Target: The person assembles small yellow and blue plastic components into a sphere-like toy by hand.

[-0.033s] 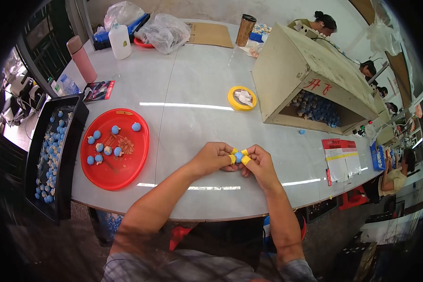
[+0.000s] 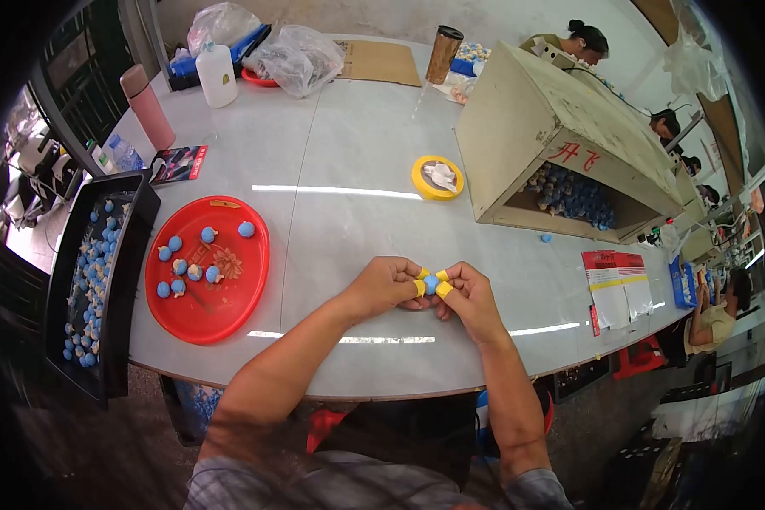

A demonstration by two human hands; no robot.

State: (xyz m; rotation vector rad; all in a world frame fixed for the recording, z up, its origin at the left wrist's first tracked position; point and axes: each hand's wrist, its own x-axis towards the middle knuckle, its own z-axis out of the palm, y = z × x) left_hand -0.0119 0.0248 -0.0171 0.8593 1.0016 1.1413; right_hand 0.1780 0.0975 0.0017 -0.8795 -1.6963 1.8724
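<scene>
Left hand and right hand both pinching small round blue piece, material unclear, over glossy grey flat-topped desk; likely light, fairly stiff, possibly slippery, best held by opposite sides.

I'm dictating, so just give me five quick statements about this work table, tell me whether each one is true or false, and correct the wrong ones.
1. The left hand and the right hand hold one blue ball between them. True.
2. All the fingers holding it are bare. False: yellow wraps cover the ends of the fingers at the ball.
3. The red tray has several small balls in it. True.
4. The black tray stands to the right of the red one. False: it stands to its left.
5. The yellow ring lies on the table, left of the big box. True.
</scene>
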